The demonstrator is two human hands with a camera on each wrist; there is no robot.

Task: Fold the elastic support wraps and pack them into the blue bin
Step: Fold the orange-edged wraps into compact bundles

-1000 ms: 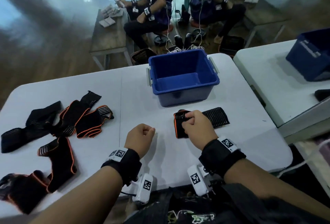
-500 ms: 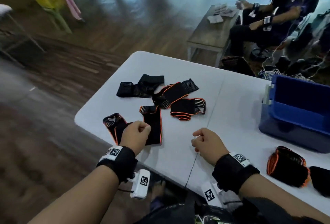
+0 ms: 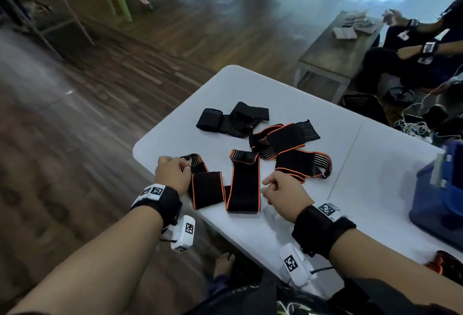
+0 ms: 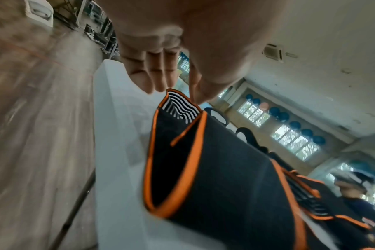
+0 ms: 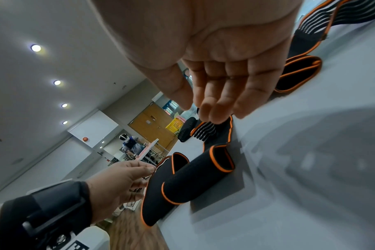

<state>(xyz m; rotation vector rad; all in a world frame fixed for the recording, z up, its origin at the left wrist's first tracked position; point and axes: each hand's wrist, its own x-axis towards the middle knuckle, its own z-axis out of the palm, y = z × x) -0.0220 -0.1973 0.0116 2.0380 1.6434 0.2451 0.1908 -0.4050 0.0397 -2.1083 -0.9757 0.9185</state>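
Pinching the striped end of an orange-edged black wrap (image 3: pixel 220 184), the left hand (image 3: pixel 172 174) sits at the near left corner of the white folding table (image 3: pixel 370 169); thumb and fingers are closed on the fabric, and the wrap runs in zigzag folds toward the right. Right hand (image 3: pixel 285 193): loosely curled, holding nothing, just right of that wrap's long fold. Behind the hands: an all-black striped wrap (image 3: pixel 233 120) farthest back, two more orange-edged wraps (image 3: pixel 288 139) overlapping beside it, unfolded. Blue bin (image 3: pixel 441 201): at the right edge of the table, well apart from the loose wraps. Folded orange-edged wrap (image 3: pixel 446 263): near edge, in front of the bin, partly cut off.
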